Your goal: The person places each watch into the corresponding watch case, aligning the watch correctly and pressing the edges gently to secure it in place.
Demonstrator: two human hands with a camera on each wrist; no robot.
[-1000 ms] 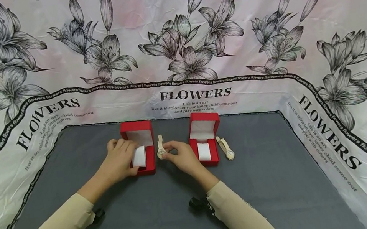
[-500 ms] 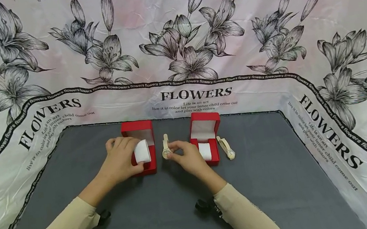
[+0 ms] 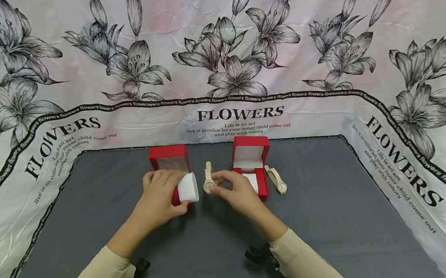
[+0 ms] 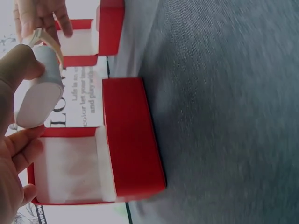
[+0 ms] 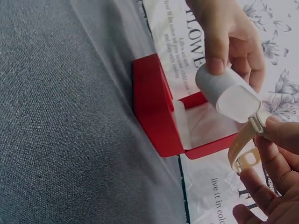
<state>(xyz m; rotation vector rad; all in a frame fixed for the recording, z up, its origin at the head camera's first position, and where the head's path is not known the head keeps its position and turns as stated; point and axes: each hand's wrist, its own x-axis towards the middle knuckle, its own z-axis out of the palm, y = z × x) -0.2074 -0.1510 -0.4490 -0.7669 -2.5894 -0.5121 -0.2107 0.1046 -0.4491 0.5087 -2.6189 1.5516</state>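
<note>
My left hand pinches a white watch cushion between thumb and fingers, held up above the left red box. In the right wrist view the cushion shows as a smooth rounded block with one end facing me. My right hand pinches a cream wristwatch by its case, its strap hanging curved and unfastened in the right wrist view. Watch and cushion are close together, the watch just right of the cushion. The left box stands open with a white-lined lid; my left hand partly covers its base.
A second red box stands open to the right, with a white cushion inside it. Another cream wristwatch lies on the grey cloth beside it. Behind the boxes runs the cloth's white flower-printed part.
My left hand has lifted the white cushion out of the left box and moved it right. My right hand, still holding the watch, has shifted slightly right.
</note>
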